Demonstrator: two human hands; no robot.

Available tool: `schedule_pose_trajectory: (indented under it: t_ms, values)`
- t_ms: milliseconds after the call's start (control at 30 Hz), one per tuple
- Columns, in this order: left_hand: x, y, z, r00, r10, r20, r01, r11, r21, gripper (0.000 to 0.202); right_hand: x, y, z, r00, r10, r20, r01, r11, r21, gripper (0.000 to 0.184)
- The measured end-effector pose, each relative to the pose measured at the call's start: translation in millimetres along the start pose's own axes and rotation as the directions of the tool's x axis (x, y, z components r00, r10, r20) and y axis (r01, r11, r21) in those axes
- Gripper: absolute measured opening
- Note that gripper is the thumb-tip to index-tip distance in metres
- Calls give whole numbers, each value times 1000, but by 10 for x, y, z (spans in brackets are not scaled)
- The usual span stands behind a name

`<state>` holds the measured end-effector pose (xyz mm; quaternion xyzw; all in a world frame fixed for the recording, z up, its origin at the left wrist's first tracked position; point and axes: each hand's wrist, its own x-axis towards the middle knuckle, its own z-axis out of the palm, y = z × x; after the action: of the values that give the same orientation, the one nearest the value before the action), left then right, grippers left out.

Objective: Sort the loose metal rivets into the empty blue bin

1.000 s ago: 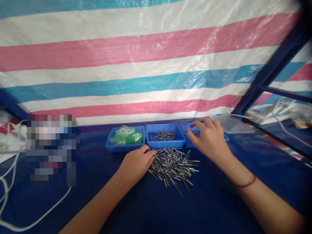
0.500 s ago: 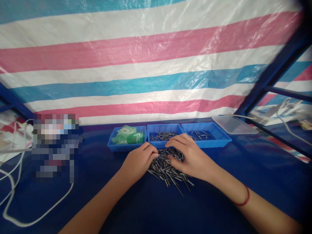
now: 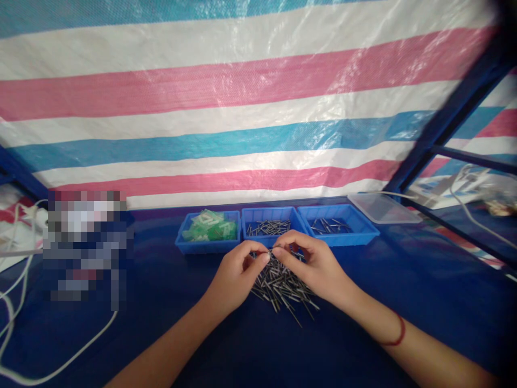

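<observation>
A loose pile of thin metal rods (image 3: pixel 283 291), pointed in different directions, lies on the blue table under my hands. Over its far edge, my left hand (image 3: pixel 238 269) pinches thumb against forefinger. Close beside it, almost fingertip to fingertip, my right hand (image 3: pixel 315 264) is pinched the same way. A small thin metal rod (image 3: pixel 270 250) shows between the two sets of fingertips, though mostly hidden by them. Just behind are three blue trays: the middle tray (image 3: pixel 271 212) has many short rods, while the right tray (image 3: pixel 365 233) has fewer.
Green and clear plastic packets (image 3: pixel 210 225) fill the left tray (image 3: pixel 205 247). A clear plastic lid (image 3: pixel 383 208) lies at the back right. White cables (image 3: pixel 60 372) run along the left, near a blurred-out area. Behind the table hangs a striped plastic sheet (image 3: pixel 226 129).
My hands have come together over the pile, fingertips now pinched and nearly meeting. The right hand has left its spread pose over the rods. The view has shifted slightly.
</observation>
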<state>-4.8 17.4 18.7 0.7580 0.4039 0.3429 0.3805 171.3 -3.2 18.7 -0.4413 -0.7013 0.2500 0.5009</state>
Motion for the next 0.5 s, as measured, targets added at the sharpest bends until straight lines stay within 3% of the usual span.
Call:
schedule_pose_trajectory:
  t_ms: [333, 500]
  values:
    - [8, -39, 13, 997, 74, 26, -76, 993, 89, 16, 4, -4, -15, 1000, -12, 19, 12, 1000, 19, 10]
    - [5, -32, -2, 997, 74, -17, -71, 991, 110, 13, 14, -23, -29, 1000, -8, 16, 8, 1000, -2, 9]
